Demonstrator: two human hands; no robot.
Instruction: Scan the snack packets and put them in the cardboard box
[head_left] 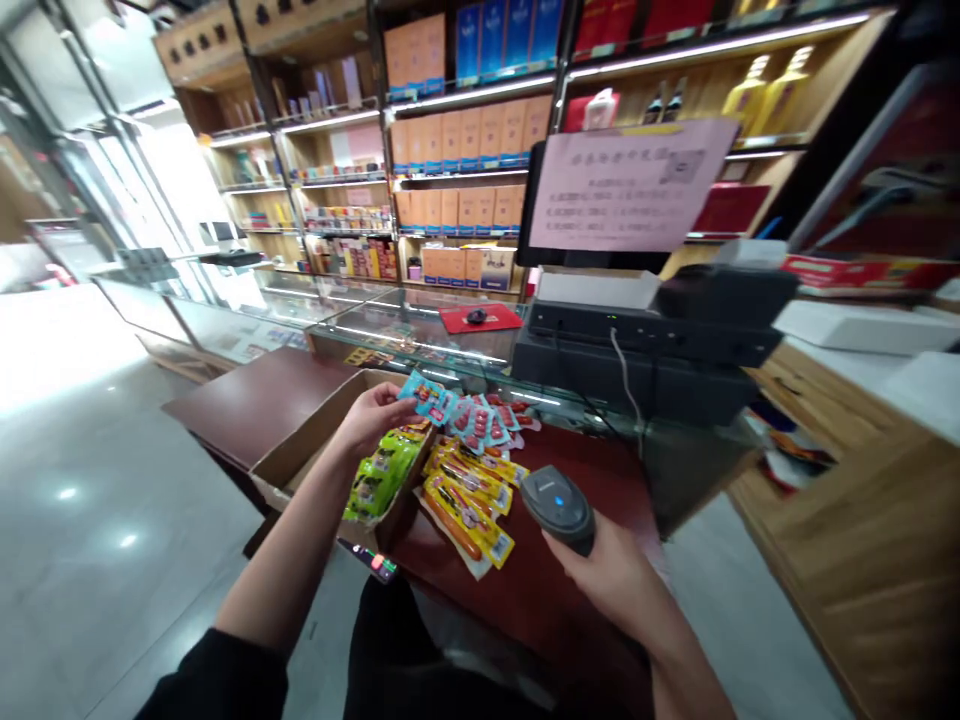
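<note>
My left hand (373, 412) is closed on a blue snack packet (427, 397), held above the far edge of an open cardboard box (311, 450). Green snack packets (382, 475) lie inside that box. My right hand (611, 565) grips a dark grey barcode scanner (557, 503) with a small blue light on top. Between the hands, yellow sausage packets (469, 500) are spread on the dark red table (592, 470). Beyond them is a pile of light-blue clear packets (484, 420) with reddish pieces inside, partly behind the held packet.
A glass counter (360, 320) runs behind the table, with a mouse (477, 316) on a red mat. Black checkout equipment (637, 340) and a pink paper sign (630, 190) stand at the right. A phone (371, 562) lies at the table's front edge. Stocked shelves (465, 180) line the wall.
</note>
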